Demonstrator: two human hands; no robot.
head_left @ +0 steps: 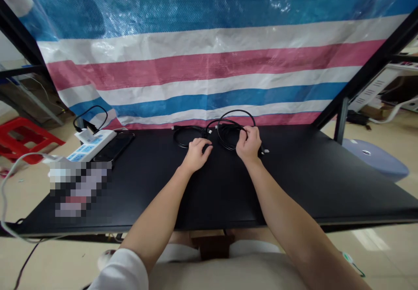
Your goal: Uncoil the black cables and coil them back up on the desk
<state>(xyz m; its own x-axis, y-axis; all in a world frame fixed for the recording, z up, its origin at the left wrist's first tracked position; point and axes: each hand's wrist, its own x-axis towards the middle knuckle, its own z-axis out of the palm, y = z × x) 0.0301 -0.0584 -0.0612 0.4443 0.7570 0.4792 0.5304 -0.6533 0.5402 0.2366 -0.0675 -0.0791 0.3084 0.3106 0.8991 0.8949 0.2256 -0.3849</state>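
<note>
Two bundles of black cable lie towards the back of the black table [215, 194]. My left hand [197, 154] rests at the near side of the left coiled cable [178, 141], its fingers bent and the thumb apart from them; I see nothing held in it. Closed around part of the right cable [222, 135] is my right hand [248, 144], with a loop of that cable rising above the table. Pale connector ends show between the coils and beside my right hand. Part of the right coil is hidden behind that hand.
A white power strip [92, 145] with plugs and a dark phone [115, 146] lie at the table's left. Behind hangs a striped plastic sheet [209, 68] between black frame posts. A red stool [26, 137] and a bluish bin lid [375, 155] stand beyond the table's sides.
</note>
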